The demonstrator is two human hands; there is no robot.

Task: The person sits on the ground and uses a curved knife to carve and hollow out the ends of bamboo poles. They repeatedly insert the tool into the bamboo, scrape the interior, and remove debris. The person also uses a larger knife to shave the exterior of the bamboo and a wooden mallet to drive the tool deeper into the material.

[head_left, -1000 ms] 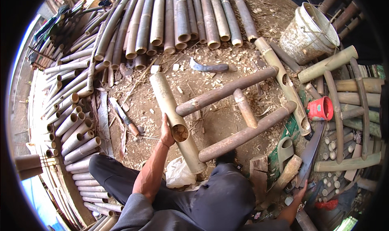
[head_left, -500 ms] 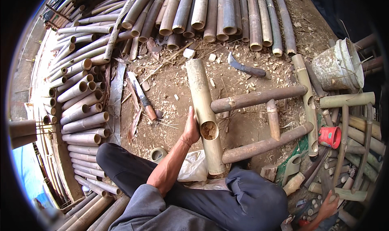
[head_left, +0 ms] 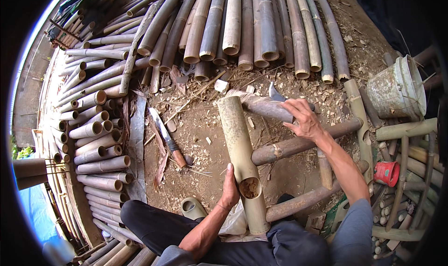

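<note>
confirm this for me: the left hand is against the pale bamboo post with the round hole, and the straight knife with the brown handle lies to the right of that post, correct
One part is wrong: the straight knife lies to the left of the pale bamboo post, as the head view shows. The left hand is indeed against that post.

From the person's head, we look down and forward through one wide fisheye, near the left hand [head_left: 229,190] and right hand [head_left: 305,121], facing bamboo poles [head_left: 232,25] across the dirt floor [head_left: 211,155].
</note>
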